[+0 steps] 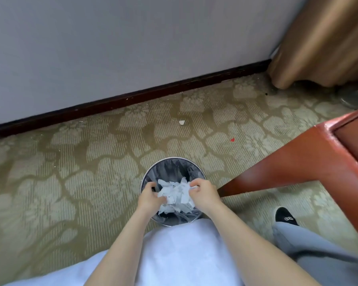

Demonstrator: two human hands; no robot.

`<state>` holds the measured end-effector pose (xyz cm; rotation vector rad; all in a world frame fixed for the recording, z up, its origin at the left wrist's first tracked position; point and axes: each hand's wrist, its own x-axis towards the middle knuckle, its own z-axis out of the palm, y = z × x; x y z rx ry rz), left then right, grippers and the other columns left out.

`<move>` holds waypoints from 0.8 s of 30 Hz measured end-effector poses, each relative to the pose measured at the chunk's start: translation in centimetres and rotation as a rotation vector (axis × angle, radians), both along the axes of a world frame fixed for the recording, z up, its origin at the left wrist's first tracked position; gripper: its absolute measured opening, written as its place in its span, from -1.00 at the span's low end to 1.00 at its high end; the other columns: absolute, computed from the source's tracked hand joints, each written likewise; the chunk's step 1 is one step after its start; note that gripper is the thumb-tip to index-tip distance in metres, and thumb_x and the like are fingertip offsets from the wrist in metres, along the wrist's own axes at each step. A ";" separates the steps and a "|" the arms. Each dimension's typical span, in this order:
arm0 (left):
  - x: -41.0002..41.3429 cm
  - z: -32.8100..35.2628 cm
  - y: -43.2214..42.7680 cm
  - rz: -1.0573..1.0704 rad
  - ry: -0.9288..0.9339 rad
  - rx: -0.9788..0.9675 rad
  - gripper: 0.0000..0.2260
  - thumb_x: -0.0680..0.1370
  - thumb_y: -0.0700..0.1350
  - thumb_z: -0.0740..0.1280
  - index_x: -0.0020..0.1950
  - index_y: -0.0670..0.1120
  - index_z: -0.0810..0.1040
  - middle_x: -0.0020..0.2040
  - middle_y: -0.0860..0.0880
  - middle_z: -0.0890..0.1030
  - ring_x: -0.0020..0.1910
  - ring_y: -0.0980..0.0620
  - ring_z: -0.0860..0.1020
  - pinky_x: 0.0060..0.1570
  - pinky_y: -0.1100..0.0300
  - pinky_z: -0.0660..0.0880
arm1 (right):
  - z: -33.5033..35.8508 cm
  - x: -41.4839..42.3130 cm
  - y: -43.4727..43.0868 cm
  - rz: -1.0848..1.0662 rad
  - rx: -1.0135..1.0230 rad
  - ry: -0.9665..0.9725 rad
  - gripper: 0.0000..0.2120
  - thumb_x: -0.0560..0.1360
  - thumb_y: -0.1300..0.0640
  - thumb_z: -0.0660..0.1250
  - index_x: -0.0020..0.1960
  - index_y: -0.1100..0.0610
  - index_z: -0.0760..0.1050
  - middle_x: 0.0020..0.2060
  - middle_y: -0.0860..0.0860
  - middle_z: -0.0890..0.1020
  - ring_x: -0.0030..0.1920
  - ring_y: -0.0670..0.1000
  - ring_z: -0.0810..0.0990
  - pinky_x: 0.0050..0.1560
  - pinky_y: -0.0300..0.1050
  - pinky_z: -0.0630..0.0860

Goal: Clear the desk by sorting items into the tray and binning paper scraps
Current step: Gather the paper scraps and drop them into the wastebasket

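A round metal bin (174,162) lined with a dark plastic bag stands on the carpet right in front of me. Over its mouth I hold a bundle of white paper scraps (175,196) between both hands. My left hand (150,198) grips the bundle's left side with curled fingers. My right hand (203,195) pinches its right side. The bottom of the bin is hidden by the scraps and my hands.
A red-brown desk corner and leg (310,157) stand to the right of the bin. A white scrap (181,122) and a small red scrap (232,139) lie on the patterned carpet. The wall's dark baseboard (132,96) and a tan curtain (318,42) lie beyond. My shoe (285,217) is at right.
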<state>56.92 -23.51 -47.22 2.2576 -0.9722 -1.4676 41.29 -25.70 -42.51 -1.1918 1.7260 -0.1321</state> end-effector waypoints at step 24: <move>-6.3 18.2 3.7 -0.930 -0.117 -0.326 -0.79 0.58 -0.06 0.24 0.18 -0.07 0.49 0.06 0.01 0.59 0.06 0.00 0.56 0.11 0.11 0.48 | 17.6 -9.0 7.7 0.186 -0.341 0.001 -0.89 0.51 0.18 0.23 -0.11 0.00 0.48 -0.15 0.03 0.62 0.00 0.08 0.62 0.05 -0.11 0.50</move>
